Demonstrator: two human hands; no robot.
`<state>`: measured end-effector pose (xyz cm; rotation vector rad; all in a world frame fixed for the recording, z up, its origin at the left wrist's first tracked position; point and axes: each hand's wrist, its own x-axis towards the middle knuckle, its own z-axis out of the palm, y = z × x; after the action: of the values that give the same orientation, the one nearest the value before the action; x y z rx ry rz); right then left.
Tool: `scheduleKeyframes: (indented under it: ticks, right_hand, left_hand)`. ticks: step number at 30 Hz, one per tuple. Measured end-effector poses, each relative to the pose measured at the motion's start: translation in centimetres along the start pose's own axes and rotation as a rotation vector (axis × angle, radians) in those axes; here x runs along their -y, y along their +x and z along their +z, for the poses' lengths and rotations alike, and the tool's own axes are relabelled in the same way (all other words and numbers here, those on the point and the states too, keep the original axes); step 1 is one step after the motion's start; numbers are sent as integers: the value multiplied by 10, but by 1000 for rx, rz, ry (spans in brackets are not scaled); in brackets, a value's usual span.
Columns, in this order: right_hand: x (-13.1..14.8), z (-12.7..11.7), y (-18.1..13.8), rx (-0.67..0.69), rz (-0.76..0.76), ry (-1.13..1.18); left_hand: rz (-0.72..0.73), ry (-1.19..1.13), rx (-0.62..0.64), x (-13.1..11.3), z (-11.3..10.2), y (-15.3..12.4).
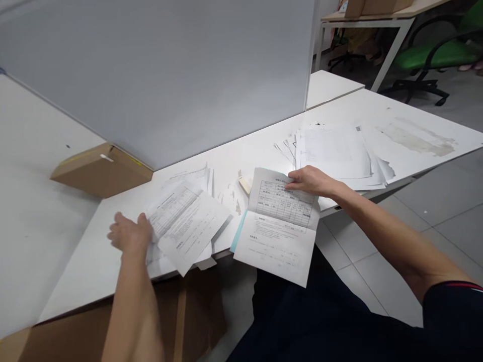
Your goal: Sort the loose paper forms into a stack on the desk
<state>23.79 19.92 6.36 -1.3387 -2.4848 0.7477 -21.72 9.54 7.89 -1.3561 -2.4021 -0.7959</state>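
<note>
My left hand (129,234) lies flat on the left edge of a messy pile of printed forms (188,221) on the white table (86,261). My right hand (310,180) pinches the top right part of a folded form with a table grid (279,223), which hangs over the table's front edge. A light blue sheet (237,233) peeks out under that form's left side. A larger fanned stack of papers (339,153) lies just beyond my right hand.
A grey partition panel (162,75) stands along the table's back. A brown cardboard box (101,170) sits at its left foot. A small beige object (245,184) lies between the piles. Cardboard (188,311) leans under the table. A green chair (430,55) stands far right.
</note>
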Motion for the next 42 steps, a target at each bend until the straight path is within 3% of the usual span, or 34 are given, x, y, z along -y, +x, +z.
scheduleKeyframes:
  ticks: [2,3,5,7,9,13,16,18,19,23,25,30,36,38,40,42]
  right_hand:
    - [-2,-3,6,-1,-3,18]
    - [-2,-5,9,2,-17,38]
    - [1,-9,11,18,-63,86]
    - [9,-16,11,34,-135,117]
    - [21,-23,8,44,-214,133]
    - [37,-39,0,33,-312,183]
    - [25,-44,-8,-210,-269,302]
    - [9,-39,-15,-405,-175,458]
    - [1,-33,-18,-438,-131,552]
    - [-9,9,-29,-213,-100,835]
    - [1,30,-32,-188,-118,861]
    - [30,51,-33,-604,114,386]
    - [38,43,-34,-718,71,76]
    - [37,42,-33,-745,-25,203]
    - [33,45,-29,-734,-112,475]
    - [28,48,-24,-715,-85,763]
  left_hand:
    - [-78,38,-112,-19,-7,-10]
    - [-45,6,-127,-33,-9,-18]
    - [128,-235,22,-66,-9,-37]
    - [191,-555,287,-103,-2,-59]
    - [156,-784,565,-137,10,-77]
    - [9,-1128,791,-176,35,-94]
    - [-118,-1263,738,-184,41,-95]
    - [-190,-1341,666,-184,40,-94]
    - [-220,-1370,644,-183,38,-93]
    - [-284,-1406,581,-178,34,-94]
    - [-289,-1416,543,-175,34,-96]
    - [-326,-1406,426,-165,33,-102]
    - [-332,-1321,287,-160,30,-109]
    - [-330,-1314,286,-159,30,-111]
    - [-332,-1321,308,-158,30,-112]
    - [-330,-1343,333,-157,30,-113]
